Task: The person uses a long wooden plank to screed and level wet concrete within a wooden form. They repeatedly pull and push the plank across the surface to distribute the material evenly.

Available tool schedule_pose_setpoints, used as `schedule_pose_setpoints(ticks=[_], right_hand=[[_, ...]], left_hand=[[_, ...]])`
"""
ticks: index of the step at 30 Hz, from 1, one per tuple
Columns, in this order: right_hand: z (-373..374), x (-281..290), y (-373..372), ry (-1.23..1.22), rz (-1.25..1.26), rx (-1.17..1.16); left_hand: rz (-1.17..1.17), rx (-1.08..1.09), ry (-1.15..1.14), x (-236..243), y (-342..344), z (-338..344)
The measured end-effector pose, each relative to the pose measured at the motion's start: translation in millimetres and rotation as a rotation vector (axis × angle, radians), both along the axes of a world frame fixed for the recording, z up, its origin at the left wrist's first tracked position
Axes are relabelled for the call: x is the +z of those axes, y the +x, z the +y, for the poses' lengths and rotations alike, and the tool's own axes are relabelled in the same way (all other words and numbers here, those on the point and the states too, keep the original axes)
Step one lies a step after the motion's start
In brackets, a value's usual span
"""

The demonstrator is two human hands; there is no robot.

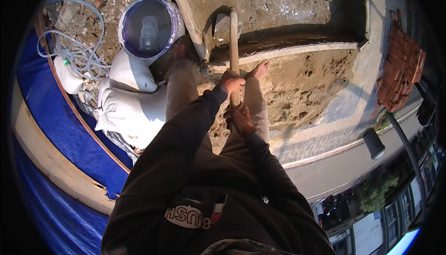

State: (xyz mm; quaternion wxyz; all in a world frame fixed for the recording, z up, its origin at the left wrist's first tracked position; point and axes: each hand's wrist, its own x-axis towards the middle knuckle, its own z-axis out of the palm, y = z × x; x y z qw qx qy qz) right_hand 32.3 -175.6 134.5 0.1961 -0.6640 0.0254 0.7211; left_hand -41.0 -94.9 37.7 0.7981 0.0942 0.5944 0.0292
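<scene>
A wide wooden-sided trough (pixel 297 50) lies across the top, with wet grey-brown muck spread inside. Blue sheeting (pixel 53 136) covers the ground along the left edge. Damp sand (pixel 320 76) lies just outside the trough's near board, and a stack of red bricks (pixel 402 64) stands well apart on the right. Two full white sacks (pixel 134 118) lie touching each other at the person's left. Just beyond them, near the trough's corner, is a pale bucket (pixel 178 17) with liquid inside, and a loosely coiled clear hose (pixel 86 52) lies left of it. The wooden-handled tool (pixel 233 46) points away from the body, its metal head over the trough's near side. Both hands are closed round its handle: the left hand (pixel 233 82) farther out, the right hand (pixel 241 118) nearer the body.
</scene>
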Motion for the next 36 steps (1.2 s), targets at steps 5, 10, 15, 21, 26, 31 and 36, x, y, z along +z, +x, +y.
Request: schedule_pose_setpoints(ticks=[5, 10, 15, 21, 26, 31, 36], right_hand=[[41, 52, 11, 0.185, -0.009, 0.178], [69, 126, 21, 0.058, 0.022, 0.274], [79, 202, 16, 0.266, -0.173, 0.618], [63, 240, 30, 0.545, -0.257, 0.916], [31, 196, 54, 0.777, -0.325, 1.262], [24, 46, 22, 1.048, -0.679, 1.526], [45, 10, -55, 1.203, -0.764, 1.186]], left_hand=[[-0.13, 0.183, -0.1, 39, -14, 31], [-0.302, 0.396, -0.18, 70, -21, 58], [-0.307, 0.628, -0.035, 62, -42, 99], [-0.415, 0.871, 0.207, 113, -91, 150], [-0.454, 0.938, 0.401, 164, -154, 129], [-0.006, 1.157, 0.381, 126, -259, 124], [-0.104, 1.14, 0.643, 154, -323, 109]])
